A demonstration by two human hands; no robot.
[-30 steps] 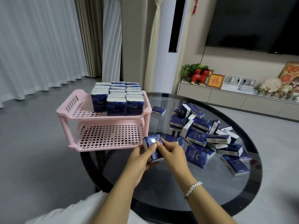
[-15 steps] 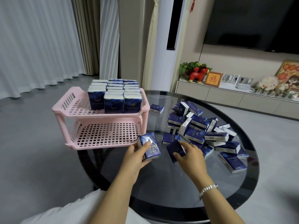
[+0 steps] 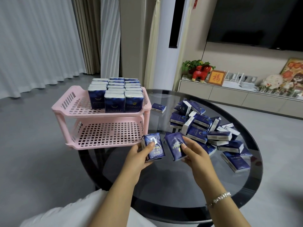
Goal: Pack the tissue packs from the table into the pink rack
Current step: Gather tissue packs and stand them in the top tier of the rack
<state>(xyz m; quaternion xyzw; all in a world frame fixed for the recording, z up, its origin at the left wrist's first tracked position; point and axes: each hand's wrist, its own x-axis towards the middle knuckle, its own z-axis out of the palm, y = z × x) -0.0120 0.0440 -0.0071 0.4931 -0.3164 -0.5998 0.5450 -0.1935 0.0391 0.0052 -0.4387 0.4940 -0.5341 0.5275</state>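
On the glass table (image 3: 164, 177), just in front of the pink rack (image 3: 101, 128), your two hands each hold tissue packs. Your left hand (image 3: 137, 154) grips a small stack of packs (image 3: 155, 149), thumb laid across the blue face and fingers curled behind; how many packs are in that stack you cannot tell from this angle, though more than one edge shows at its left side. Your right hand (image 3: 195, 154) pinches a single pack (image 3: 175, 145), thumb on its face, fingers wrapped under its right edge. The two held lots sit side by side, close but not touching, both tilted with their tops leaning left.

Beyond your right hand lies the loose pile (image 3: 205, 128) of packs, heaped at mixed angles across the right half of the table. One lone pack (image 3: 158, 107) lies flat near the rack's upper right corner, apart from the pile.

The rack stands at the table's left edge. Its top tier carries upright packs (image 3: 115, 94) in three rows, filling the right and rear part; the left strip of that tier shows bare grid. Its lower tier (image 3: 106, 134) shows only pink grid.

A beaded bracelet (image 3: 219, 198) circles your right wrist. A white sleeve (image 3: 65, 213) shows at the bottom left.
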